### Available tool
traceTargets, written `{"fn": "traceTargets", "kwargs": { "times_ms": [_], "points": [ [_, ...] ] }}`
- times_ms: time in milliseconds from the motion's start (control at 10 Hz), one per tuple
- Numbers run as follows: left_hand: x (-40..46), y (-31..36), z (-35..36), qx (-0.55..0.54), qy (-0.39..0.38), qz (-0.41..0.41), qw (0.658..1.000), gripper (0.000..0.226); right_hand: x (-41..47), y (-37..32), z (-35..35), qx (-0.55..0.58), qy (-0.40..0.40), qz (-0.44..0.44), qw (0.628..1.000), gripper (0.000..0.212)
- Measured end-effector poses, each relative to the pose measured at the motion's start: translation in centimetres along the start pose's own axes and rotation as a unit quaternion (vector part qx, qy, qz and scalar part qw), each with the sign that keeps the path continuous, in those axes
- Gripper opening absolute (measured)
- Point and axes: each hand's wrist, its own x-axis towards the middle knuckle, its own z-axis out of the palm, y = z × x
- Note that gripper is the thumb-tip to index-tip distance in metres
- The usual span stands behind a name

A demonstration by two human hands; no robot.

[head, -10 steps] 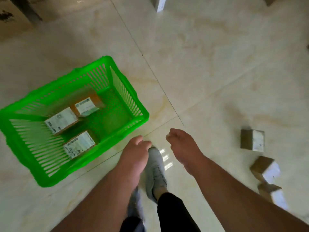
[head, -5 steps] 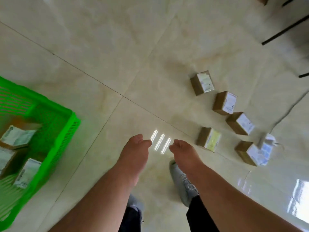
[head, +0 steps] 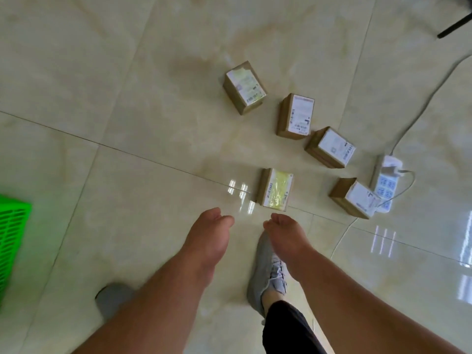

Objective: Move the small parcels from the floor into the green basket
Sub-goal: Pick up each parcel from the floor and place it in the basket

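Observation:
Several small brown parcels with white labels lie on the tiled floor ahead of me. The nearest parcel [head: 275, 190] has a yellowish label and sits just beyond my right hand [head: 283, 235]. Others lie farther out: a parcel [head: 244, 86] at the top, a parcel [head: 296, 116] beside it, and a parcel [head: 330, 147] to the right. My left hand [head: 209, 235] hangs beside the right one. Both hands are empty, with fingers loosely curled. Only a corner of the green basket [head: 12, 226] shows at the left edge.
A white power strip [head: 384, 183] with a plug and cable lies on the floor, touching the rightmost parcel [head: 353, 198]. A black leg [head: 453, 25] stands at the top right. My grey shoes [head: 267, 274] are below my hands.
The view has swung right, away from the basket toward the parcels, which now lie closer and more central. My empty hands have kept their pose.

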Motion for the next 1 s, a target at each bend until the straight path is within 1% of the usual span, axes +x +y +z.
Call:
{"fn": "traceTargets", "kwargs": {
  "times_ms": [100,200,300,400,500,600,700,800,900,1000],
  "points": [
    [0.9,0.1,5.0,-0.021,-0.015,-0.025,0.999,0.060,2.8,1.6,-3.9,-0.026,-0.007,-0.006,1.000,0.006],
    [1.2,-0.2,8.8,-0.050,-0.035,-0.048,0.997,0.050,4.9,2.3,-7.8,-0.070,-0.018,-0.018,0.997,0.012],
    [1.3,-1.1,12.2,-0.064,-0.028,-0.069,0.995,0.061,6.2,2.4,-10.9,-0.123,-0.018,-0.050,0.991,0.015],
    [0.4,-1.6,13.8,-0.095,-0.046,-0.076,0.992,0.047,6.9,2.1,-13.0,-0.159,-0.017,-0.055,0.986,0.012],
    [-0.5,-2.1,15.4,-0.127,-0.030,-0.096,0.987,0.007,7.3,1.3,-14.1,-0.192,0.000,-0.077,0.978,0.026],
    [-1.2,-2.9,16.6,-0.177,-0.028,-0.109,0.978,0.017,7.2,-0.3,-13.9,-0.265,-0.029,-0.115,0.957,0.050],
    [-1.1,-3.4,18.6,-0.237,-0.034,-0.128,0.962,0.018,8.3,-2.1,-13.2,-0.349,-0.060,-0.171,0.920,0.054],
    [1.8,-3.5,21.2,-0.318,-0.067,-0.153,0.933,0.032,11.3,-4.1,-11.5,-0.453,-0.079,-0.223,0.859,0.055],
    [6.6,-3.8,24.1,-0.369,-0.040,-0.179,0.911,0.013,15.4,-5.8,-9.4,-0.544,-0.095,-0.282,0.785,0.055],
    [11.7,-4.6,27.2,-0.432,-0.020,-0.203,0.878,0.011,19.6,-6.5,-7.0,-0.614,-0.116,-0.340,0.703,0.056]
  ]
}}
